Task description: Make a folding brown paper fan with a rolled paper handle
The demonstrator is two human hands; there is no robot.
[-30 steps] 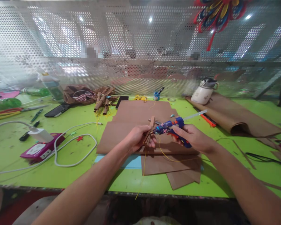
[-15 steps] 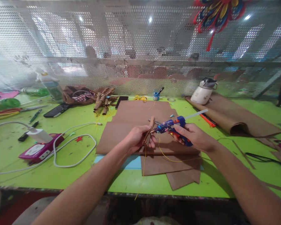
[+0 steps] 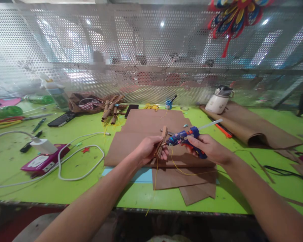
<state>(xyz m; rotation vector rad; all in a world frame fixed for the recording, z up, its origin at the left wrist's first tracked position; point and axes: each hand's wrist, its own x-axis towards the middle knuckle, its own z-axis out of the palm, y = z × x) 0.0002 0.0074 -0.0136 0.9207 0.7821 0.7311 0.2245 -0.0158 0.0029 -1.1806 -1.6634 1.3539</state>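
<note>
My left hand [image 3: 151, 149] is closed on a small folded strip of brown paper [image 3: 163, 136], held upright over the paper sheets. My right hand [image 3: 204, 146] grips a blue hot glue gun [image 3: 184, 137] with an orange trigger. Its nozzle is right at the brown paper strip; whether they touch I cannot tell. A clear glue stick [image 3: 210, 124] sticks out of the gun's back end. Yellow string [image 3: 155, 185] hangs below my left hand. Under both hands lie large brown paper sheets [image 3: 131, 144], with light blue paper [image 3: 141, 175] showing beneath.
A purple power strip [image 3: 53, 163] with a white charger and cable lies on the left. Rolled paper bundles [image 3: 112, 109] and a phone [image 3: 62, 118] are behind it. At right stand a white flask [image 3: 219, 100] and a rolled brown sheet [image 3: 252, 126]. A perforated screen [image 3: 146, 43] closes the back.
The glue gun has shifted very slightly left and down at the paper strip. Both hands keep their hold; the whole view has tilted a little.
</note>
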